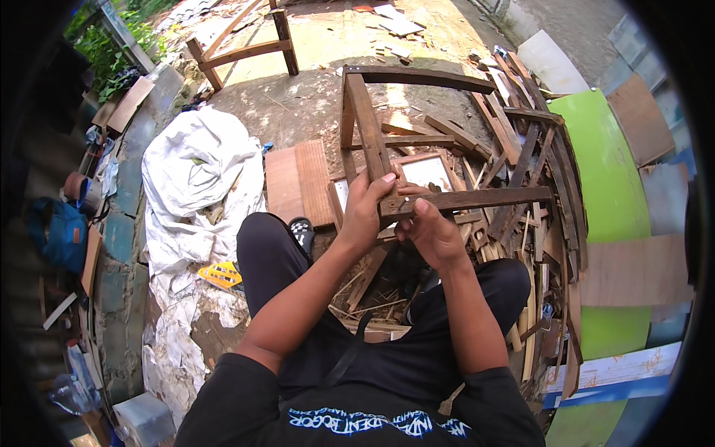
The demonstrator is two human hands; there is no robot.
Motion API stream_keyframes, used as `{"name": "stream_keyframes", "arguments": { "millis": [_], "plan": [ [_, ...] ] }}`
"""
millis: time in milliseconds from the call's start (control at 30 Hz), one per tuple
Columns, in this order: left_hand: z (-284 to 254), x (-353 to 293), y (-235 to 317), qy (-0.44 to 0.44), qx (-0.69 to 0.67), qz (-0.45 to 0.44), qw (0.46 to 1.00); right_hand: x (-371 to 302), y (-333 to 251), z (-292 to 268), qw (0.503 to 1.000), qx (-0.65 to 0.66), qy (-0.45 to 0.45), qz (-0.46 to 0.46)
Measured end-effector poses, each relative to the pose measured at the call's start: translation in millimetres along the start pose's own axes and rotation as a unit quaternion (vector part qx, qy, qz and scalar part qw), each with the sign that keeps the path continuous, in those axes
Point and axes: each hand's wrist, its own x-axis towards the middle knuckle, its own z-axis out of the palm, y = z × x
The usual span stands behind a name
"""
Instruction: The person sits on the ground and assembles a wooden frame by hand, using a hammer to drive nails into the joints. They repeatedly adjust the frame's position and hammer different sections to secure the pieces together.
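In front of my knees stands a dark brown wooden frame (477, 198) made of slats joined at the corners. My left hand (363, 208) grips its near corner, with the thumb laid along the upright slat (368, 123). My right hand (433, 232) is closed on the same corner from the other side, its thumb against the near slat and its other fingers curled underneath. A small shiny spot, perhaps a nail head, shows on the slat between my thumbs. The fingertips under the wood are partly hidden.
A heap of wood strips (532, 164) lies to the right beside a green panel (603, 134). White cloth (197, 160) is bunched on the left, near a yellow-handled tool (220, 274). Brown boards (298, 179) lie ahead. Another wooden frame (246, 54) stands farther off.
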Motion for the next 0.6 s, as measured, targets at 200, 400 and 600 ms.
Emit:
{"name": "stream_keyframes", "arguments": {
  "millis": [200,400,600],
  "plan": [
    [-0.7,2.7,-6.8,0.016,-0.007,0.032,0.999,-6.3,-3.6,-4.8,0.998,-0.065,0.002,-0.001],
    [4.1,2.8,-7.6,0.072,0.006,0.061,0.995,-54.1,-20.9,-32.9,0.975,-0.206,0.077,0.02],
    [-2.1,5.6,-17.3,0.087,0.035,0.093,0.991,-129.5,-25.5,-48.7,0.959,-0.149,0.239,-0.022]
  ]
}}
